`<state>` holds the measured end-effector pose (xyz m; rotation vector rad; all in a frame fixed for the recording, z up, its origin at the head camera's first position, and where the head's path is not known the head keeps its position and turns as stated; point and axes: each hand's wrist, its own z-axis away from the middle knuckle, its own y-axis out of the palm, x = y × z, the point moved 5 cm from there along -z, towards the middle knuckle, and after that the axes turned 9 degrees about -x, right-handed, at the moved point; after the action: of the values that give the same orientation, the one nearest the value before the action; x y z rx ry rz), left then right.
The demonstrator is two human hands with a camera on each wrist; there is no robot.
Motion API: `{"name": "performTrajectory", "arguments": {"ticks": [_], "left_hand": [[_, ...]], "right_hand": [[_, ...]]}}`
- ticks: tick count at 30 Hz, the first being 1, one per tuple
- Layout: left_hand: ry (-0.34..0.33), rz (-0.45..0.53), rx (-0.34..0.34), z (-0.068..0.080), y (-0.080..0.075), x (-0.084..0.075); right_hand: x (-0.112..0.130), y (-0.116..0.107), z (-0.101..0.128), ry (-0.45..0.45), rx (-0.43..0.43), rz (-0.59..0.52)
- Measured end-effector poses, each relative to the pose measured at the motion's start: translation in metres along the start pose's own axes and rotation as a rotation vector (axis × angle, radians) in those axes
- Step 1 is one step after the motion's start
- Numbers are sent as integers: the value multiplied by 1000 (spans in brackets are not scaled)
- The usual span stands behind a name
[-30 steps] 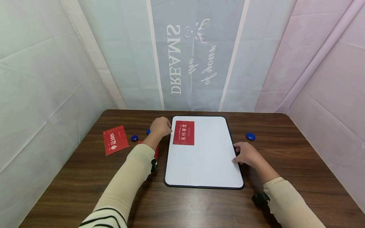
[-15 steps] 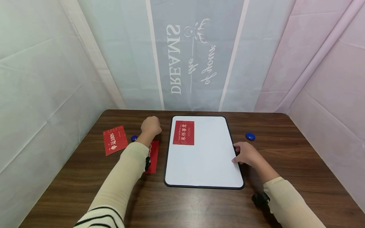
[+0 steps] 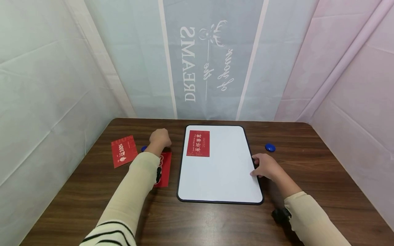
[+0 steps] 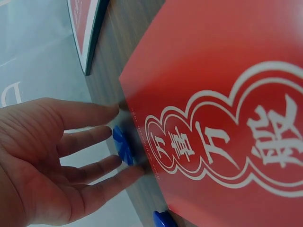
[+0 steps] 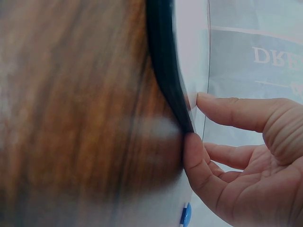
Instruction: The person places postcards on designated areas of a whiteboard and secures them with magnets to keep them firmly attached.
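Observation:
My left hand [image 3: 160,138] is over the table left of the whiteboard. In the left wrist view, its fingertips lie around a blue round magnet [image 4: 123,144], with thumb and fingers spread apart and fairly straight. A red card [image 4: 222,118] with white Chinese characters lies close by that magnet; in the head view, my left forearm partly covers this card [image 3: 164,169]. My right hand [image 3: 267,166] pinches the right edge of the black-framed whiteboard [image 3: 221,171], thumb on top and index finger at the frame. Another red card [image 3: 198,143] lies on the board's upper left.
A further red card [image 3: 124,151] lies at the table's left. Another blue magnet [image 3: 144,148] shows partly beside my left wrist, and one more blue magnet [image 3: 270,147] lies right of the whiteboard. Fabric walls [image 3: 215,68] enclose the wooden table [image 3: 197,225].
My left hand has moved left, away from the whiteboard's left edge, then slightly lower towards the blue magnet. The right hand and the whiteboard have stayed in place.

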<state>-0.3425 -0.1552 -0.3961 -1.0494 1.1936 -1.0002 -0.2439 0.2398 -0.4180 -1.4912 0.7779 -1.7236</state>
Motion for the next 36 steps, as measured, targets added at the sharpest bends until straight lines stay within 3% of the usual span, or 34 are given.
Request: {"name": "performTrajectory", "arguments": {"ticks": [19, 31, 36], "left_hand": [[14, 0, -55, -8, -4, 1], [80, 3, -115, -6, -9, -19], [112, 47, -131, -5, -9, -30]], "right_hand": [[3, -2, -1, -2, 6, -4], [1, -2, -1, 2, 9, 5], [1, -2, 0, 1, 6, 7]]}}
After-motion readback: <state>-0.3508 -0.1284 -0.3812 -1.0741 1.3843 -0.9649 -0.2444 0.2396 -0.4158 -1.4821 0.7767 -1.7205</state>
